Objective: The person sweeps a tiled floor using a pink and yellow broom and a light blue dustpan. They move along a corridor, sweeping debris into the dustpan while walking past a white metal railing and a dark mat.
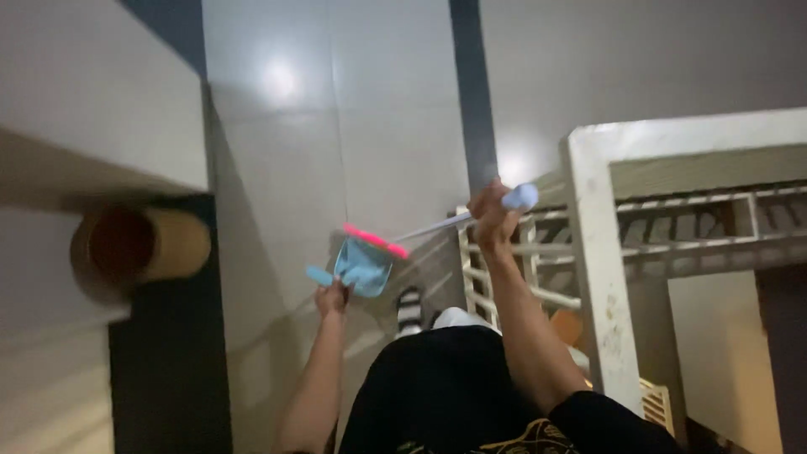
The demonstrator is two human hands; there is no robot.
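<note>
My right hand (pixel 492 219) grips the pale handle (pixel 519 198) of a long-handled mop or wiper, whose thin shaft slants down to a pink head (pixel 375 240) near the floor. My left hand (pixel 333 297) reaches down and holds a light blue cloth (pixel 363 266) that hangs from the pink head. A striped sock on my foot (pixel 409 309) shows just right of the cloth. My dark clothing fills the bottom centre.
The floor is glossy pale tile (pixel 277 151) with a dark strip. A white frame with slatted racks (pixel 605 277) stands at the right. A brown cylindrical container (pixel 139 248) sits at the left beside a pale ledge.
</note>
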